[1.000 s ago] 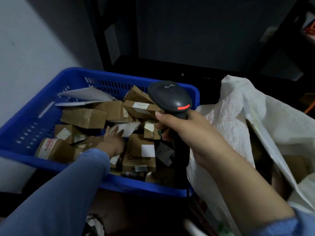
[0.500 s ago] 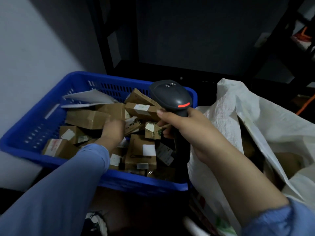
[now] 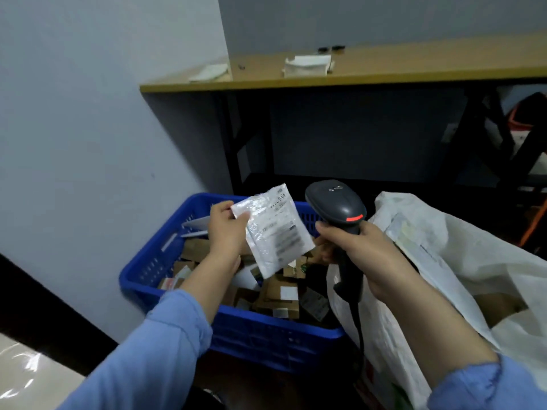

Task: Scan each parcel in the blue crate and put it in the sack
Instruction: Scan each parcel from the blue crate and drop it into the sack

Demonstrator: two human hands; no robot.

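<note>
Over the far half of the blue crate (image 3: 266, 329), a white pouch parcel (image 3: 272, 232) is hanging from the left hand (image 3: 226, 232), which is pinching its top corner, printed label showing. The right hand (image 3: 355, 250) is wrapping fully round the grip of the scanner (image 3: 336, 202), whose dark, rounded head is sitting just beside the pouch. Scanning seems to be under way, with bagging not yet done. Many small brown cardboard boxes (image 3: 275, 297) are lying heaped in the crate, so most of the work is remaining. The pouch is looking glossy, thin and crinkled. The woven white sack (image 3: 444, 247) is gaping at the crate's right edge.
</note>
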